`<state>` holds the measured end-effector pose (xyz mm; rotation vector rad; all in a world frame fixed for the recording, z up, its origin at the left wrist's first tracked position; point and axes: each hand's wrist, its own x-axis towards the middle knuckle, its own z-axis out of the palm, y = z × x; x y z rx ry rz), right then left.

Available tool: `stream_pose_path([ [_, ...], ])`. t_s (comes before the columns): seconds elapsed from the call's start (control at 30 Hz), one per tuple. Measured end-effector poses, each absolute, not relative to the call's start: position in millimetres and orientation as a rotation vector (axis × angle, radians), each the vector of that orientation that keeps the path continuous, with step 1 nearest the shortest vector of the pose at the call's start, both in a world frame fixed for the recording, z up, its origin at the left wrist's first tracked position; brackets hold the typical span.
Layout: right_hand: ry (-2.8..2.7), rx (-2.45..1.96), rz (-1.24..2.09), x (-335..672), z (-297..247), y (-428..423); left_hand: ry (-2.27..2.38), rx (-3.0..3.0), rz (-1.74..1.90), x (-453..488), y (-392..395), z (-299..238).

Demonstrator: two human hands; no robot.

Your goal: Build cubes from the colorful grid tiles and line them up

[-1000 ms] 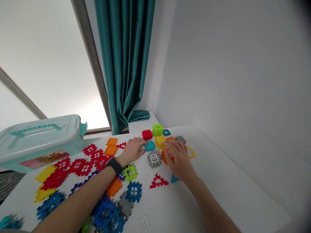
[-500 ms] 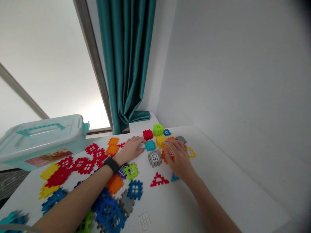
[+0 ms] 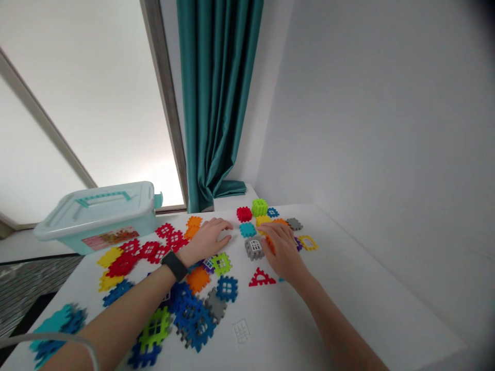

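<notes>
My left hand [image 3: 207,239], with a dark watch on its wrist, is open. Its thumb and fingers are apart and hold nothing, left of the teal tiles [image 3: 248,230]. My right hand [image 3: 282,250] is bent over the notched tiles, thumb and forefinger apart. An orange tile [image 3: 270,244] shows between them, partly hidden. The fingertips reach the near side of the yellow tiles [image 3: 263,220]; whether they touch is unclear. A grey tile with a white window [image 3: 254,248] lies left of the thumb. Closer to me is a red triangular piece [image 3: 262,278].
Red tiles [image 3: 150,250], blue tiles [image 3: 193,317] and other colours spread over the left of the white table. A lidded box [image 3: 104,211] stands at back left. Lime [image 3: 260,207] and red stacks [image 3: 244,214] sit near the back edge. A wall borders the right.
The view has swung left, so everything appears shifted right. My right hand has moved slightly left relative to the tiles and covers more of the yellow and orange ones. The left hand has moved slightly away from the teal tiles.
</notes>
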<state>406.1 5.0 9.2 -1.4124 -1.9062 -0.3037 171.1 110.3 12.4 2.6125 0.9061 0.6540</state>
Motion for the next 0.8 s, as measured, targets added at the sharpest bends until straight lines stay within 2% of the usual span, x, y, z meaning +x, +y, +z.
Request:
stream_pose_path([
  [0.47,-2.076,-1.238,-0.129,321,11,16,1.111,2.562,0.742,63,73,29],
  [0.8,-2.244,-1.19,0.07,280,-2,21,1.27,2.432,0.896,18,43,10],
])
